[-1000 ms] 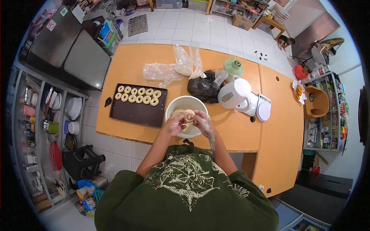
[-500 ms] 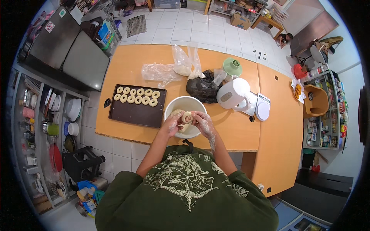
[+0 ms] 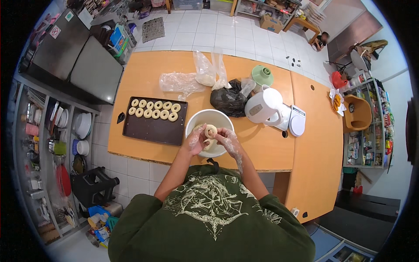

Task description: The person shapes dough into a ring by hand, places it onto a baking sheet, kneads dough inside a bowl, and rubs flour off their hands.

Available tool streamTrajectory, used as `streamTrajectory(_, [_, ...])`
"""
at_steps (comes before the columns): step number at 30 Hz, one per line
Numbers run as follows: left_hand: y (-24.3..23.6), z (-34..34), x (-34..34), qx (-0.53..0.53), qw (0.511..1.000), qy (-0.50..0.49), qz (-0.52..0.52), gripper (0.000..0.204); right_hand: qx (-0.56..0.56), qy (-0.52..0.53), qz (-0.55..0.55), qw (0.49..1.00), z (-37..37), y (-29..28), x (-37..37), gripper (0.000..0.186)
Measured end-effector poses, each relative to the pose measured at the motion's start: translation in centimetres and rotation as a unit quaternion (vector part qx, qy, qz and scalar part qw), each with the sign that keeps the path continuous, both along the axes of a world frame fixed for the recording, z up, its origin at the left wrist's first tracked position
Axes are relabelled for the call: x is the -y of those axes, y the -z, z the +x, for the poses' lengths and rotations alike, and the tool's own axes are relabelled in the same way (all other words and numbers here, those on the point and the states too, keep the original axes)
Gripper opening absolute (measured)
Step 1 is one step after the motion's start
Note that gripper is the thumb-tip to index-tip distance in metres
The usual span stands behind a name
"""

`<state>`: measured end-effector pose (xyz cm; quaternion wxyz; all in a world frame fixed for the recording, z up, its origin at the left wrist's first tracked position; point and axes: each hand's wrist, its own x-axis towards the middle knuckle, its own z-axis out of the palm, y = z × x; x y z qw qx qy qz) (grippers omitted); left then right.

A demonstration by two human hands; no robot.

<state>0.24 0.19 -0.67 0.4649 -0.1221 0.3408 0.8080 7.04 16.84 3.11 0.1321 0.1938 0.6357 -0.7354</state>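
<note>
Over a white bucket [image 3: 188, 126] I hold a pale ring of dough [image 3: 211, 131] between both hands. My left hand [image 3: 195, 140], dusted with flour, grips the ring's left side. On its right and lower side are the floury fingers of my right hand [image 3: 227, 140], closed on the same ring. More dough [image 3: 208, 145] shows inside the bucket below my hands, partly covered by them. To the left lies a dark baking tray [image 3: 152, 130] with two rows of several dough rings [image 3: 156, 114] along its far side.
Beyond the bucket sit a black plastic bag [image 3: 228, 101], clear bags of white powder [image 3: 205, 77] and a flat clear bag [image 3: 180, 83]. A white electric kettle [image 3: 262, 107], a green lidded container [image 3: 262, 77] and a kitchen scale [image 3: 297, 124] stand to the right. A person [image 3: 321, 41] is low on the far floor.
The dough ring has turned to face up more, and its round hole shows more plainly. My fingers have shifted slightly around it; both hands stay over the bucket.
</note>
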Motion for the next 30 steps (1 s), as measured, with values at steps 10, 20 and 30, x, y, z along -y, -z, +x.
streamTrajectory(10, [-0.8, -0.1, -0.2, -0.099, 0.993, 0.030, -0.065, 0.024, -0.042, 0.096, -0.086, 0.991, -0.3, 0.4, -0.1, 0.028])
streamTrajectory(20, [0.0, 0.0, 0.1, -0.069, 0.997, -0.007, -0.030, 0.023, -0.022, 0.048, -0.062, 0.997, -0.3, 0.4, -0.4, 0.032])
streamTrajectory(30, [-1.0, 0.3, -0.1, -0.056, 0.998, -0.017, -0.032, 0.025, -0.061, 0.055, -0.040, 0.996, -0.5, -0.9, 0.1, 0.032])
